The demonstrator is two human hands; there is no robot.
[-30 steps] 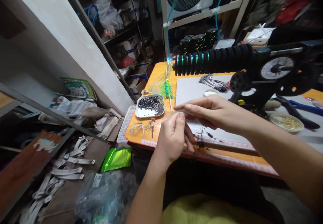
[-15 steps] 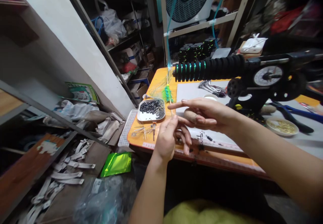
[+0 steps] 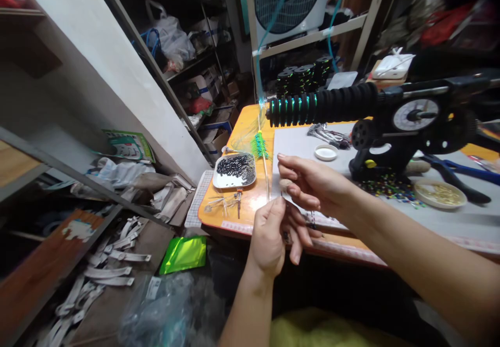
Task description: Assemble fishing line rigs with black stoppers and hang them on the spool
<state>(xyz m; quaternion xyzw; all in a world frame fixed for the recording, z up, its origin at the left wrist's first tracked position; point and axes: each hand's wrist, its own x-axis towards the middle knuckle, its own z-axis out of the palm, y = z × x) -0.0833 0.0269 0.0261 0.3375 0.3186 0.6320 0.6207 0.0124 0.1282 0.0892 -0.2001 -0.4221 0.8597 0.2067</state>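
My left hand [image 3: 271, 237] is in front of the table's near edge, thumb pressed to the index finger and the other fingers loosely stretched. What that pinch holds, if anything, I cannot make out; a small dark bit shows among its fingers. Just above and to the right is my right hand [image 3: 307, 180], palm inward, fingers half curled and apart, with a wrapping on one finger. Beyond both hands stands a thin pale rod with green bristles [image 3: 259, 145]. To its left lies a white tray [image 3: 230, 181] of black, bead-like pieces and smaller grey bits.
A black winding machine [image 3: 328, 104] reaches across the table from the right. Nearby are a small white dish [image 3: 326, 152], loose colored beads [image 3: 385, 185], a dish of gold-colored pieces [image 3: 441, 195] and blue-handled pliers [image 3: 474, 176]. Thin wires [image 3: 221, 203] lie at the table's left.
Both hands have drawn down toward me. My right index finger, stretched toward the rod before, is now curled back. The small white dish and colored beads have come into fuller view.
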